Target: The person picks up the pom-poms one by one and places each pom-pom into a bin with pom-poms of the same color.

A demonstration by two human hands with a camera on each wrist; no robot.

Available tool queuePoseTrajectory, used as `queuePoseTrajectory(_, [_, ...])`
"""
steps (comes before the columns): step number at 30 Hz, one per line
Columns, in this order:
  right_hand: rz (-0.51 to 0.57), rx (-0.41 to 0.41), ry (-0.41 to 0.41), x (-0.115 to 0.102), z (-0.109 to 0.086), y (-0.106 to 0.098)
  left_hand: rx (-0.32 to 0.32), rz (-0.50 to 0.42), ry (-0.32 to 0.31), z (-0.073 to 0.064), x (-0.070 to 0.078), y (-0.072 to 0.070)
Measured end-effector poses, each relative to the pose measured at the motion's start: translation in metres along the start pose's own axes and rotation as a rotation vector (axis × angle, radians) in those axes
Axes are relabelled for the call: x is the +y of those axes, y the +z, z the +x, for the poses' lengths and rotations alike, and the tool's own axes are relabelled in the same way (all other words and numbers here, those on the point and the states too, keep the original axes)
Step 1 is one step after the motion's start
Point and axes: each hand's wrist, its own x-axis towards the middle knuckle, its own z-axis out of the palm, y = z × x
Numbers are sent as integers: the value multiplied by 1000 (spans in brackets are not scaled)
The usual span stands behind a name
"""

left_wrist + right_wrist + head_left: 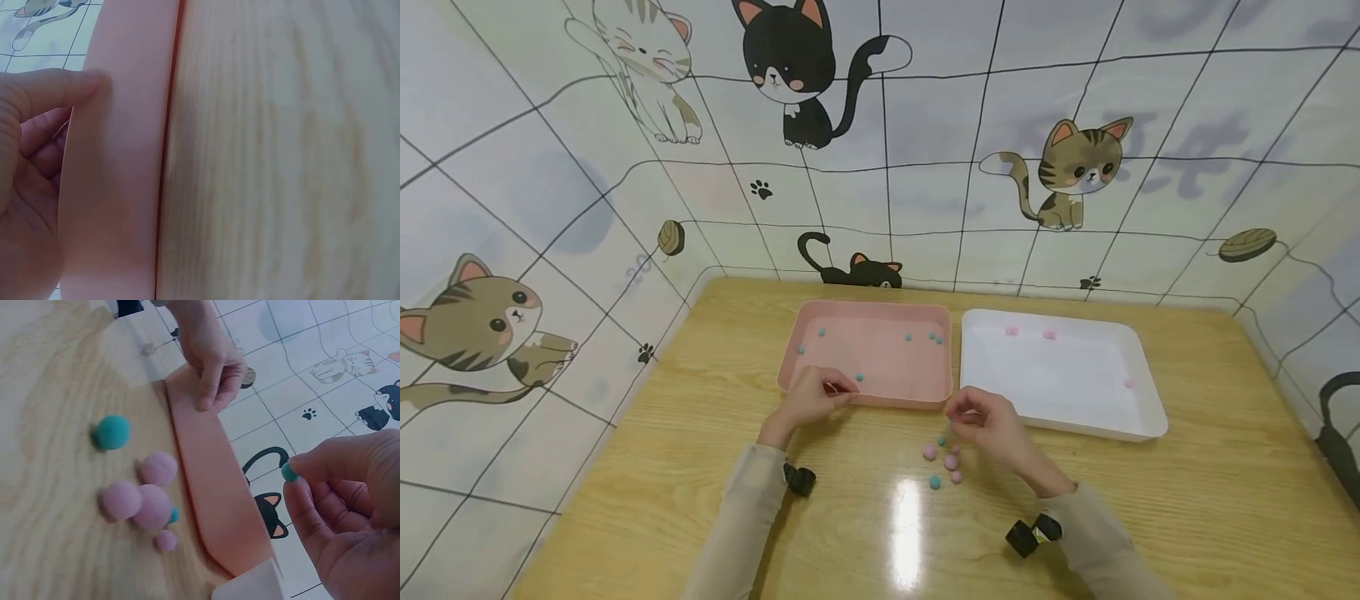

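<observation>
My left hand (813, 395) grips the near wall of the pink tray (880, 401); in the left wrist view the thumb (87, 87) presses the outer side while the other fingers lie behind the rim. Between thumb and fingertip, my right hand (350, 500) pinches a small teal pom-pom (289, 472) above the table, close to the pink tray's near right corner. Below that hand, a loose group of pink pom-poms (152, 506) and teal pom-poms (112, 432) lies on the wood. Several teal pom-poms (908, 337) are scattered inside the pink tray.
To the right of the pink tray stands a white tray (1045, 375) holding a few pink pom-poms (1049, 335). Both trays sit on a wooden table (700, 467). A cat-print sheet (925, 200) rises behind and beside the table. A black curved object (1337, 450) shows at the right edge.
</observation>
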Motion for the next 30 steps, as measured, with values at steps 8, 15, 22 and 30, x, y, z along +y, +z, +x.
queuePoseTrajectory(8, [6, 51, -10, -12, 25, -3, 3, 8, 18, 1, -1, 0])
queuePoseTrajectory(15, [15, 84, 42, -18, 49, -1, 4, 13, -5, 1, -2, -1])
queuePoseTrajectory(22, [106, 114, 65, -24, 70, 6, 2, 18, -14, 2, 1, -1])
queuePoseTrajectory(30, [129, 164, 96, -26, 87, 13, -2, 15, -17, 2, 2, -1])
